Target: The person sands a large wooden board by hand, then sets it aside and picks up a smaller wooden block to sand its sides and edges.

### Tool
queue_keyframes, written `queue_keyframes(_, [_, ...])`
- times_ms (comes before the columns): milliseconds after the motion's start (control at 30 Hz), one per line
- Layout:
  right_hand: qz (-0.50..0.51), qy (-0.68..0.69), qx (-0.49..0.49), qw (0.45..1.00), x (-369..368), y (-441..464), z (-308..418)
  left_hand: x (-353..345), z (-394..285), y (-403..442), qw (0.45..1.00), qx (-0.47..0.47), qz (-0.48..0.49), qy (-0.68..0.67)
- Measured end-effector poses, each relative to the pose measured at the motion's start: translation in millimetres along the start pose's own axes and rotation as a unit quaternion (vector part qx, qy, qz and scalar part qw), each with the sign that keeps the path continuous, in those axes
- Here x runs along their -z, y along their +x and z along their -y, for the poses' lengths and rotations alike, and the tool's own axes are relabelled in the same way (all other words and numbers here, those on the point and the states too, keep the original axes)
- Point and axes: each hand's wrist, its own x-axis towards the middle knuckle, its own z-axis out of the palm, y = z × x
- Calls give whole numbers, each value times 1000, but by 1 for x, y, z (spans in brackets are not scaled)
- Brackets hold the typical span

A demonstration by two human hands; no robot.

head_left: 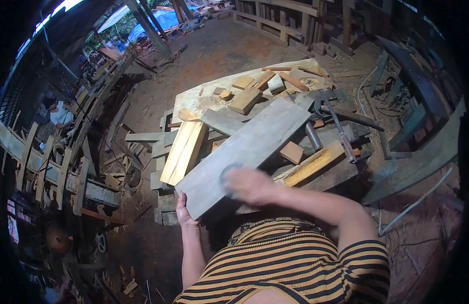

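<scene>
A long, wide grey wooden board (pixel 259 139) lies aslant over the cluttered workbench, its near end reaching toward my body. At that end my left hand (pixel 184 212) grips the corner, thumb showing at the edge and the other fingers mostly hidden beneath. My right hand (pixel 252 186) is smeared by motion over the board's near half. Its fingers close on a grey, round-edged flat thing (pixel 231 175) against the board's face; blur hides its exact kind. Left of the board lies a thick pale yellow wood block (pixel 184 151).
Wood offcuts (pixel 245 100) are strewn across a pale slab at the bench's far side. A bow-shaped saw or clamp (pixel 341 126) and a dark metal tool (pixel 313 136) lie right. Wooden racks (pixel 67 172) stand left, where another person (pixel 60 114) is visible.
</scene>
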Motion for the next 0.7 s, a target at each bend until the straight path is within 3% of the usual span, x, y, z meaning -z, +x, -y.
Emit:
queue_keyframes(33, [64, -56, -67, 994, 35, 0, -15, -1, -1, -1, 1000, -2, 0, -4])
queue_keyframes(67, [5, -80, -95, 992, 38, -21, -56, -2, -1, -1, 1000, 4, 0, -12])
queue_keyframes(100, [85, -102, -261, 956, 66, -22, -79, -3, 0, 0, 1000, 10, 1, -19])
queue_keyframes(133, [-54, -129, -217, 966, 79, -41, -107, -3, 1, -1, 1000, 9, 2, -22])
queue_keyframes(200, [-180, -311, -236, 903, 81, -74, -157, -4, 1, -1, 1000, 15, -11, -24])
queue_keyframes(233, [-181, -312, -236, 902, 77, -74, -161, -2, 1, 0, 1000, 15, -9, -24])
queue_keyframes(300, [-200, -394, -286, 851, 70, -71, -166, 2, 1, 1, 999, 25, -4, -40])
queue_keyframes(333, [-117, -289, -332, 890, 72, -52, -142, 3, 1, 1, 999, 23, -2, -40])
queue_keyframes(367, [-110, -186, -343, 914, 58, -34, -124, 4, 2, 1, 999, 17, 5, -32])
queue_keyframes(433, [-117, -97, -242, 958, 16, -2, -74, 1, 3, 1, 1000, 11, 12, -22])
queue_keyframes(467, [-10, -86, -238, 967, 6, 16, -36, -1, 2, 0, 1000, 11, 7, -14])
queue_keyframes(533, [-49, 0, -35, 998, -9, 33, 10, -4, 2, -1, 1000, 8, 0, -4])
queue_keyframes(667, [-47, 40, 40, 997, -11, 35, -10, 6, 2, -2, 1000, -1, 9, 4])
queue_keyframes(700, [56, 9, -36, 998, 9, 36, -32, 3, 2, -3, 1000, 5, 6, -4])
